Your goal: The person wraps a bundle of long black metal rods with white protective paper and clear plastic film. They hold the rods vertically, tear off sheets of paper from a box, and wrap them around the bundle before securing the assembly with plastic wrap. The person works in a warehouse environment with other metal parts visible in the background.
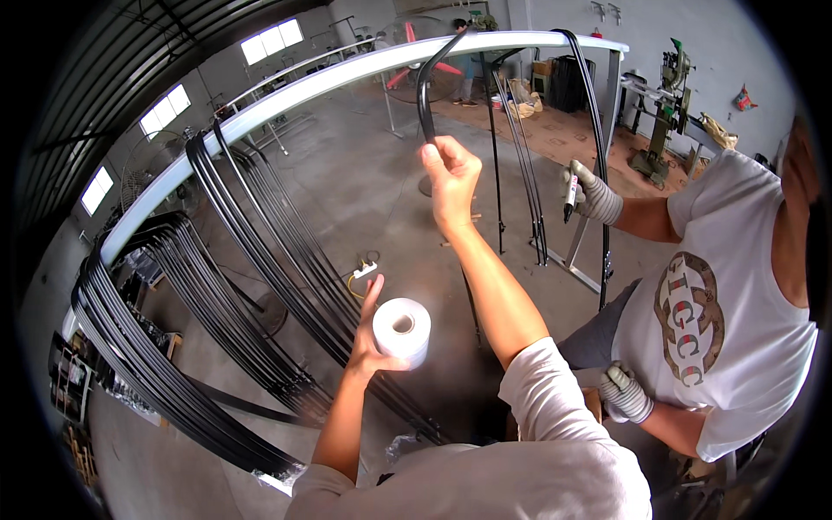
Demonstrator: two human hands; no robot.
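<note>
A person's two bare hands are working well apart. The left hand [367,345] is cradling a white roll [416,340] in midair above the floor [373,178] — half curled around its left side, one digit pointing up, the roll's hollow core facing the viewer. The right hand [452,180] is reaching forward and closing in a fist on a black tube [424,97], whose bent top is crossing the middle of a long pale rail [520,40]. Toward the rail's left end, more black tubes [143,373] are hanging in groups. Below its right end, a co-worker's gloved hand [600,195] is gripping a marker [571,191].
</note>
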